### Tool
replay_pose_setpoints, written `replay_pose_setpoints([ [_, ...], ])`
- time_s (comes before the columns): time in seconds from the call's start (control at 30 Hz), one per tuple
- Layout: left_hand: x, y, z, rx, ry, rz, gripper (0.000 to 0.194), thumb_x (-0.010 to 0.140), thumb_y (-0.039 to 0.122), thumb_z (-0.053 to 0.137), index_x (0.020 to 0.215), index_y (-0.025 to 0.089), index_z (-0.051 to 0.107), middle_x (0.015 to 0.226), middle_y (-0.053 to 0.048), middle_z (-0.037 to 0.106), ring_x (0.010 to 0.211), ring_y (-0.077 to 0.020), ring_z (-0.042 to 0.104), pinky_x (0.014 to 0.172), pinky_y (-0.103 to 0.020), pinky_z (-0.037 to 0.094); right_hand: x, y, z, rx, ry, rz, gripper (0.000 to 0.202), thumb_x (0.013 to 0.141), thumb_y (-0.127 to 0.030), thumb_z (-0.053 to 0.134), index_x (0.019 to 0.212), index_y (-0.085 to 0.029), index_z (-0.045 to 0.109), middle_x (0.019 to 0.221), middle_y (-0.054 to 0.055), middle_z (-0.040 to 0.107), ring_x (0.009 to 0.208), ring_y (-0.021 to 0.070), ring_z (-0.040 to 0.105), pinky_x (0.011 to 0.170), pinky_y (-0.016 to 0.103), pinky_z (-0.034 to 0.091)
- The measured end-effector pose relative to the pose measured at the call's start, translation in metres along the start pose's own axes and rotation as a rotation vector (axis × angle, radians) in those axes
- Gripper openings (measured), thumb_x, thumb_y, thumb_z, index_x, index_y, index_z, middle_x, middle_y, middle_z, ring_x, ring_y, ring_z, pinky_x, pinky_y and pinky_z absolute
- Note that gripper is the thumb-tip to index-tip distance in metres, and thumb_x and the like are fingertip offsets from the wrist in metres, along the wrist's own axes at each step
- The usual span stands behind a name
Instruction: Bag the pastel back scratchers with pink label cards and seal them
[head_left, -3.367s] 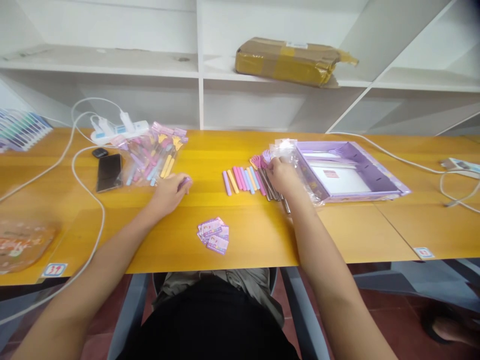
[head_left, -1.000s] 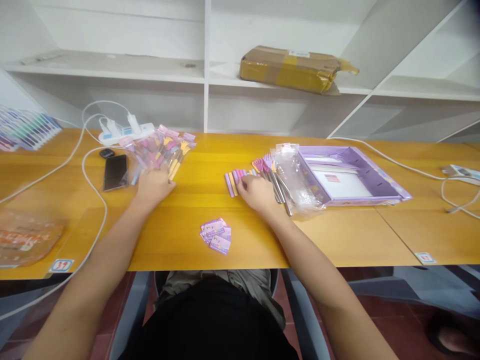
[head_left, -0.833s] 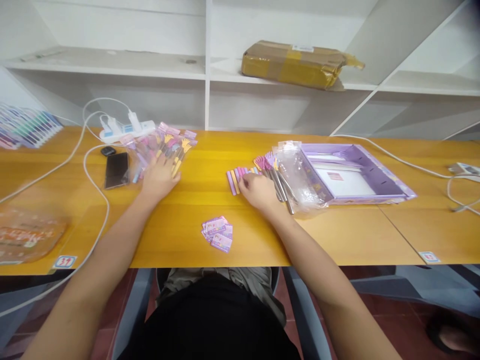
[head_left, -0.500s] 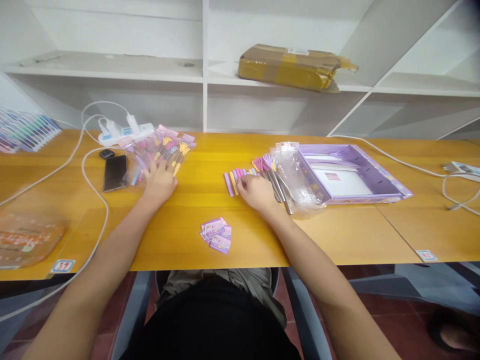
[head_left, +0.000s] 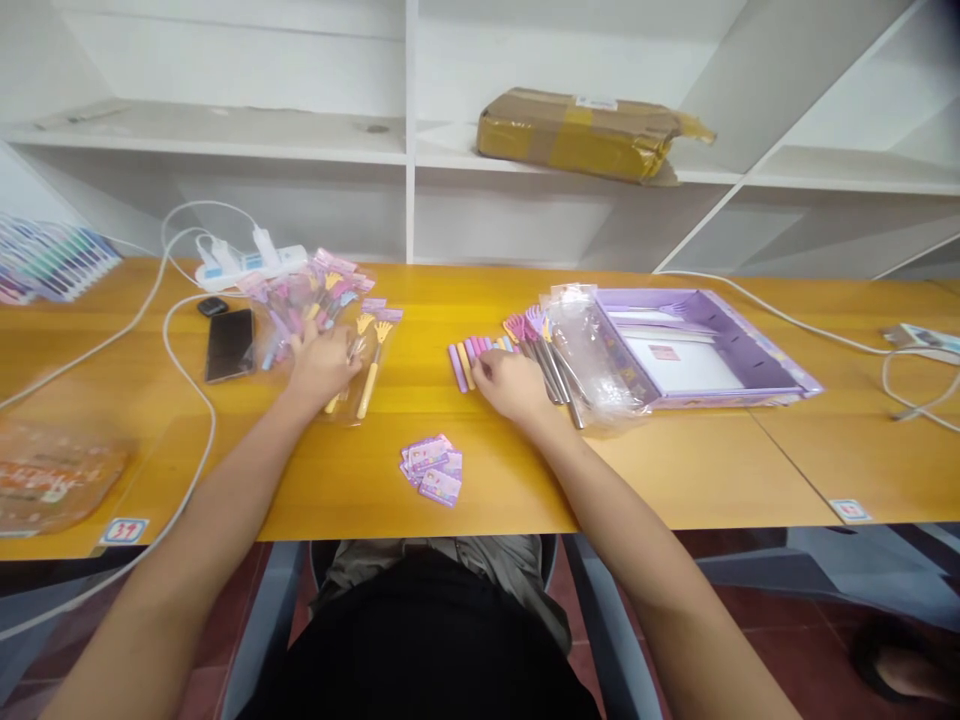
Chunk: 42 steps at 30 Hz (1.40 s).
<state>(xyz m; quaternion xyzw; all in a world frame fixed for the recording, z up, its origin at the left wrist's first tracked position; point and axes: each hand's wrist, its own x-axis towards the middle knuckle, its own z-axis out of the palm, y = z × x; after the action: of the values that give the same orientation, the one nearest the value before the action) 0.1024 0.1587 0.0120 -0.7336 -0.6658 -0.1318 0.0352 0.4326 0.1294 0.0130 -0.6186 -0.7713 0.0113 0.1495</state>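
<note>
My left hand (head_left: 322, 362) lies on the near side of a pile of back scratchers (head_left: 304, 300) in clear wrappers, its fingers stretched into the pile. Two wrapped yellow back scratchers (head_left: 371, 380) lie beside and partly under that hand. My right hand (head_left: 514, 380) has its fingers curled over a row of pastel handle-like tubes (head_left: 457, 368); what sits between the fingertips is hidden. Just beyond it are unwrapped back scratchers (head_left: 555, 365) with metal rods and pink, purple and yellow claws. Several small purple cards (head_left: 435, 470) overlap near the table's front edge.
A purple open box (head_left: 757, 385) stands at the right, with a crumpled clear bag (head_left: 596, 370) against its side. A phone (head_left: 230, 345), a power strip (head_left: 259, 268) and white cables lie left. On the shelf sits a taped carton (head_left: 581, 135).
The two wrapped yellow back scratchers have slid toward me and a little right, away from the pile. My left hand has shifted slightly toward me. The right hand has stayed put.
</note>
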Motion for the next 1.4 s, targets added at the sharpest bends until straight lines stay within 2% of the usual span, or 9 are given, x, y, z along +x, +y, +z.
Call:
replay_pose_setpoints([
  [0.2, -0.010, 0.011, -0.028, -0.098, 0.108, 0.000, 0.040, 0.090, 0.024, 0.062, 0.130, 0.020, 0.067, 0.115, -0.014, 0.075, 0.124, -0.0381, 0.062, 0.106, -0.051, 0.046, -0.003, 0.001, -0.006, 0.263, 0.100, 0.009, 0.027, 0.108, -0.037, 0.049, 0.105, -0.019, 0.070, 0.096, 0.009, 0.076, 0.086, 0.0209, 0.068, 0.074, 0.030, 0.042],
  [0.37, -0.040, 0.033, -0.048, -0.345, -0.280, 0.416, 0.035, 0.090, 0.021, 0.052, 0.121, 0.023, 0.069, 0.094, -0.004, 0.071, 0.084, -0.0229, 0.065, 0.080, -0.035, 0.048, -0.009, -0.001, 0.003, 0.923, 0.048, -0.230, 0.060, 0.097, -0.043, 0.066, 0.149, -0.023, 0.042, 0.118, 0.008, 0.068, 0.082, 0.0179, 0.065, 0.070, 0.031, 0.055],
  [0.5, -0.056, 0.048, -0.044, -0.375, -0.358, 0.485, 0.034, 0.087, 0.017, 0.053, 0.118, 0.022, 0.068, 0.098, -0.006, 0.071, 0.085, -0.0234, 0.065, 0.081, -0.036, 0.048, -0.019, -0.023, 0.013, 1.250, -0.122, -0.197, 0.049, 0.090, -0.046, 0.072, 0.131, -0.027, 0.053, 0.104, 0.002, 0.066, 0.072, 0.0158, 0.063, 0.061, 0.031, 0.060],
  [0.63, -0.061, 0.056, -0.042, -0.583, -0.379, 0.431, 0.049, 0.091, 0.031, 0.066, 0.139, 0.023, 0.058, 0.117, -0.009, 0.071, 0.094, -0.0235, 0.067, 0.084, -0.036, 0.051, -0.032, -0.047, 0.018, 1.421, -0.246, -0.191, 0.043, 0.091, -0.043, 0.073, 0.126, -0.027, 0.054, 0.098, 0.001, 0.067, 0.069, 0.0150, 0.067, 0.065, 0.033, 0.064],
  [0.9, -0.061, 0.058, -0.050, -0.558, -0.363, 0.307, 0.040, 0.095, 0.061, 0.070, 0.105, 0.022, 0.068, 0.074, 0.002, 0.056, 0.066, -0.0162, 0.049, 0.063, -0.030, 0.031, -0.028, -0.034, 0.007, 1.416, -0.259, -0.154, 0.040, 0.100, -0.049, 0.056, 0.134, -0.029, 0.048, 0.090, -0.002, 0.066, 0.060, 0.0143, 0.063, 0.057, 0.032, 0.059],
  [1.0, -0.063, 0.058, -0.052, -0.528, -0.383, 0.287, 0.048, 0.094, 0.063, 0.069, 0.122, 0.024, 0.071, 0.069, 0.004, 0.053, 0.062, -0.0163, 0.047, 0.062, -0.030, 0.030, -0.028, -0.027, 0.004, 1.308, -0.086, -0.152, 0.049, 0.102, -0.052, 0.046, 0.146, -0.032, 0.038, 0.113, 0.005, 0.065, 0.072, 0.0166, 0.065, 0.054, 0.032, 0.058],
  [1.17, -0.068, 0.061, -0.044, -0.613, -0.453, 0.346, 0.052, 0.100, 0.054, 0.062, 0.145, 0.028, 0.066, 0.066, 0.005, 0.047, 0.058, -0.0147, 0.041, 0.060, -0.029, 0.029, -0.029, -0.034, 0.015, 0.948, 0.145, -0.270, 0.086, 0.090, -0.040, 0.076, 0.156, -0.034, 0.023, 0.136, 0.013, 0.056, 0.096, 0.0234, 0.066, 0.057, 0.034, 0.060],
  [1.3, -0.067, 0.061, -0.035, -0.660, -0.519, 0.367, 0.065, 0.102, 0.045, 0.058, 0.163, 0.027, 0.050, 0.066, 0.007, 0.044, 0.056, -0.0133, 0.035, 0.059, -0.028, 0.028, -0.024, -0.029, 0.015, 0.893, 0.309, -0.273, 0.047, 0.101, -0.029, 0.063, 0.142, -0.033, 0.041, 0.136, 0.012, 0.054, 0.101, 0.0237, 0.067, 0.059, 0.034, 0.061],
  [1.4, -0.066, 0.060, -0.034, -0.680, -0.543, 0.382, 0.066, 0.102, 0.043, 0.058, 0.165, 0.027, 0.048, 0.066, 0.008, 0.040, 0.057, -0.0127, 0.032, 0.058, -0.027, 0.027, -0.022, -0.019, 0.004, 0.758, 0.360, -0.332, 0.012, 0.101, -0.021, 0.058, 0.111, -0.029, 0.059, 0.132, 0.012, 0.056, 0.122, 0.0294, 0.063, 0.081, 0.044, 0.064],
])
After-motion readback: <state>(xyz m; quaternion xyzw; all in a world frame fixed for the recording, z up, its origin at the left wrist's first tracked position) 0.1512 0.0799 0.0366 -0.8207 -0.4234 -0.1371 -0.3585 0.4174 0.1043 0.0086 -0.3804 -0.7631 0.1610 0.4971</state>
